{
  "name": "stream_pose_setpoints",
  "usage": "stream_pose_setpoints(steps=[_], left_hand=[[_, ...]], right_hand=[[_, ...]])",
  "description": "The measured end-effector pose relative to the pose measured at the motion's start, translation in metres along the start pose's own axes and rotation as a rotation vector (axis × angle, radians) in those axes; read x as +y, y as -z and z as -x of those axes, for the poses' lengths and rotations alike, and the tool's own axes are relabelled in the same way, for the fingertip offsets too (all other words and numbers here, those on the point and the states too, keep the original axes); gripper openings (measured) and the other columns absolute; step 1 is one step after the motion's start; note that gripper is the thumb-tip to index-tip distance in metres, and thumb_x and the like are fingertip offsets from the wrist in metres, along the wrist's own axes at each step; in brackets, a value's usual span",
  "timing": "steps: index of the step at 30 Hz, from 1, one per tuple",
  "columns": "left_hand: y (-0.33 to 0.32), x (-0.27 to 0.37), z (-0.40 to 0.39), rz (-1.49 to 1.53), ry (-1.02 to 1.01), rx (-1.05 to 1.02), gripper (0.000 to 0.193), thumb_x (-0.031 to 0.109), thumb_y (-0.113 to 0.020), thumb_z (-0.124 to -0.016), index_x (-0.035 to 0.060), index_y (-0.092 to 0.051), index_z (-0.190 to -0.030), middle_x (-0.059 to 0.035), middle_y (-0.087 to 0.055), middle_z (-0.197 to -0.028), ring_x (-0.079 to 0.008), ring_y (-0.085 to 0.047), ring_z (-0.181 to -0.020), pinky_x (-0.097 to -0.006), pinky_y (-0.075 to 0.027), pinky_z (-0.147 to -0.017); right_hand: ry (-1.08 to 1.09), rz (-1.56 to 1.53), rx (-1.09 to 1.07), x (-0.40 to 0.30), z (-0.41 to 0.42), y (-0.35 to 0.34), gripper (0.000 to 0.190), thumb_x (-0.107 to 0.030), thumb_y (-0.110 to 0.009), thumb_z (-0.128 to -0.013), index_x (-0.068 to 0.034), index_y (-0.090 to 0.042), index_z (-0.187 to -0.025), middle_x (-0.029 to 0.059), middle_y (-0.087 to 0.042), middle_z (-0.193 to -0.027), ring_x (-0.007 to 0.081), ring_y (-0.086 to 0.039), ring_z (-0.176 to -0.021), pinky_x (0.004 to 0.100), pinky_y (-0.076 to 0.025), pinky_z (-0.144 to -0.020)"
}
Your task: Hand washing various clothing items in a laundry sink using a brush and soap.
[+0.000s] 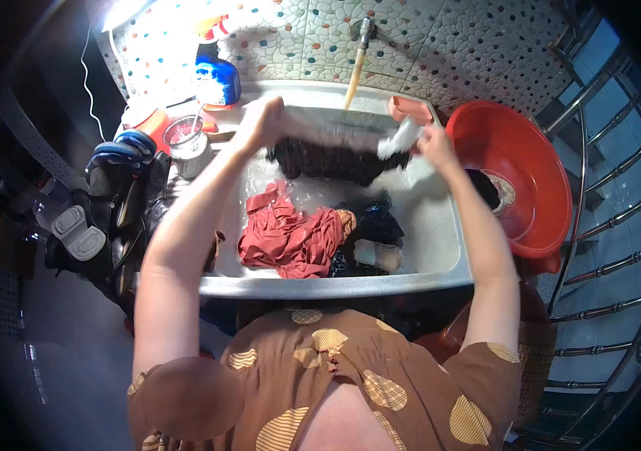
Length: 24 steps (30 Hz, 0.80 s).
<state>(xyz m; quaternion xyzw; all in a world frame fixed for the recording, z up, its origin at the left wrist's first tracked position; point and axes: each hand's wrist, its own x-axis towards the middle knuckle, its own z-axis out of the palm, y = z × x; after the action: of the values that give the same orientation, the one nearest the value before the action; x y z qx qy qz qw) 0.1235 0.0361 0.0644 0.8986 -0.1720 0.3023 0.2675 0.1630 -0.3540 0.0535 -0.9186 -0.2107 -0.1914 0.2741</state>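
Observation:
My left hand [267,123] grips the left end of a wet black cloth [337,163] over the back of the sink [433,208]. Motion blurs the cloth's upper edge. On the other side, my right hand [436,147] pinches a crumpled white piece [400,138]; I cannot tell whether it belongs to the same cloth. Below, a wet red garment [292,237] lies bunched on the sink floor. Beside it are a tan bundle [347,224], dark wet cloth [379,222] and a pale rolled piece [378,255].
A tap with a hose [357,73] hangs over the sink's back. Left stand a blue spray bottle [216,79], a wire-mesh cup [192,149] and dark bags [120,191]. A red basin [540,191] holding cloth stands right, beside metal railings [608,225]. A pink dish [410,108] sits at the corner.

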Motion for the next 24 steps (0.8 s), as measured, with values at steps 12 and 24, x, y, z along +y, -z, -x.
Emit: stream_pose_setpoints(steps=[12,24], left_hand=[[-0.114,-0.062,0.159,-0.038,0.004,-0.987,0.065,0.01,-0.063,-0.07,-0.001,-0.033,-0.126,-0.0194,-0.059,-0.094,-0.0304,-0.059,-0.089,-0.0376,-0.047,-0.078],[-0.104,-0.092,0.19,-0.429,-0.487,-1.402,0.023,0.029,-0.065,-0.066,0.007,-0.067,-0.071,-0.0081,-0.062,-0.066,-0.0257,-0.061,-0.061,-0.0371,-0.05,-0.06]], right_hand=[[-0.167,0.474,-0.925,-0.027,0.113,-0.079,0.048,-0.031,-0.065,-0.065,-0.002,-0.055,-0.103,0.019,-0.061,-0.095,0.0343,-0.058,-0.092,0.0417,-0.047,-0.081],[-0.065,0.279,-1.001,-0.038,0.094,-0.131,0.029,-0.023,-0.061,-0.069,-0.002,-0.062,-0.09,0.0212,-0.063,-0.083,0.0349,-0.061,-0.083,0.0419,-0.047,-0.073]])
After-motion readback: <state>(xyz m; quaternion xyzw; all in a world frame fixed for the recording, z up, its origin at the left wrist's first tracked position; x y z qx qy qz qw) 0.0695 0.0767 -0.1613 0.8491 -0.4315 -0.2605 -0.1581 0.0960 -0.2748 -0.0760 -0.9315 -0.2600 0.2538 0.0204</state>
